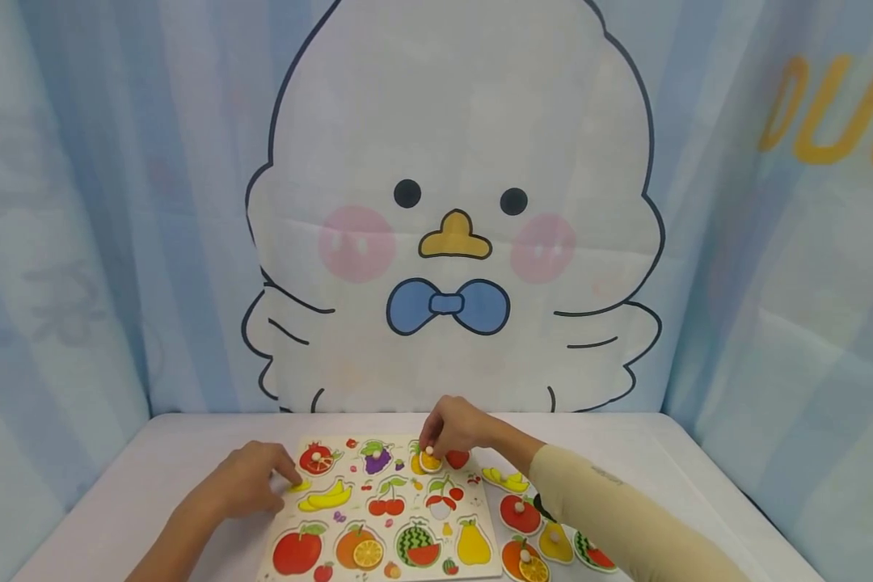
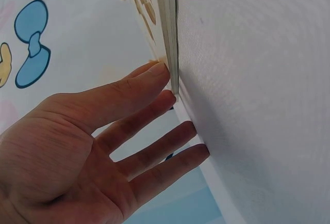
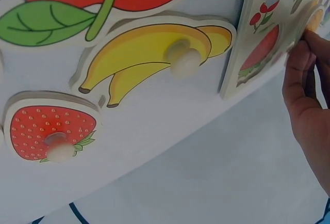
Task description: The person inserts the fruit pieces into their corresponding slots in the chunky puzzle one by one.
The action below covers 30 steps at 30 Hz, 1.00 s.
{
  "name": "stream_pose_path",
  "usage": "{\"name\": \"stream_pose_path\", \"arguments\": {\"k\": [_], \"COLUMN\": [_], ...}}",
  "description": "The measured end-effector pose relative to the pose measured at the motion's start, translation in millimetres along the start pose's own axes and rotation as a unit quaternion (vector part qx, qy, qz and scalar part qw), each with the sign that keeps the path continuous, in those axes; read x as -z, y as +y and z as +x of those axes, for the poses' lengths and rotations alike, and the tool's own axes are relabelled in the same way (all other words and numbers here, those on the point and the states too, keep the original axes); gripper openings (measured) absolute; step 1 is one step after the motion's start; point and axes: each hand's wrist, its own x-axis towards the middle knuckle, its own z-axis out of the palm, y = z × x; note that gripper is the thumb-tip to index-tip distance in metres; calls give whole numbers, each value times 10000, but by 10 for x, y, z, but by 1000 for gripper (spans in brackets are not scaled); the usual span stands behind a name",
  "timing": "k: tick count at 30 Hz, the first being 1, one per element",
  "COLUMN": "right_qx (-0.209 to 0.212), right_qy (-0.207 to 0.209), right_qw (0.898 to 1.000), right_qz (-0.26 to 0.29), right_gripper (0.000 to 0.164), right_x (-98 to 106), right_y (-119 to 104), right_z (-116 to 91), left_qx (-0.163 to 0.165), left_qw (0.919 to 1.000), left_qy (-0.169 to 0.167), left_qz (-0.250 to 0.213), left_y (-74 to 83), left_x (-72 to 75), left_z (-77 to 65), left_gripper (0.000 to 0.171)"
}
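A white fruit puzzle board [image 1: 352,517] lies on the table. My left hand [image 1: 243,482] is at its left edge; in the left wrist view, the thumb and extended fingers [image 2: 154,152] meet the board's side [image 2: 170,33] and the table. Over the board's back row, my right hand [image 1: 457,424] pinches a yellow-orange fruit puzzle piece [image 1: 430,461] with a small round knob. This piece overlaps a fruit-shaped recess, and the fingers partly cover it. Beside it are the grapes piece [image 1: 377,459] and the pomegranate piece [image 1: 316,458], both knobbed and in the board.
Right of the board lie loose knobbed pieces: bananas [image 1: 505,479], a red fruit [image 1: 520,515], an orange [image 1: 525,561], a pear [image 1: 556,542] and a watermelon [image 1: 594,552]. A strawberry piece [image 3: 46,131] shows in the right wrist view. A cartoon-printed curtain [image 1: 451,356] stands behind the table.
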Motion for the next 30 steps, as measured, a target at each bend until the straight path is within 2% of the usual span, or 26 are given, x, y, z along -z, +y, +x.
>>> {"name": "stream_pose_path", "arguments": {"k": [9, 23, 30], "right_qx": [38, 21, -41], "right_qy": [-176, -252, -98], "right_qw": [9998, 9991, 9996], "right_qz": [-20, -327, -275], "right_gripper": [14, 15, 15], "right_x": [-26, -145, -163], "right_y": [-119, -108, -100], "right_z": [37, 140, 148], "left_qx": [-17, -29, -31], "left_qw": [10000, 10000, 10000], "left_qy": [36, 16, 49], "left_qz": [23, 29, -27], "left_y": [-2, 7, 0], "left_x": [-12, -30, -15], "left_z": [6, -3, -4], "left_gripper": [29, 29, 29]}}
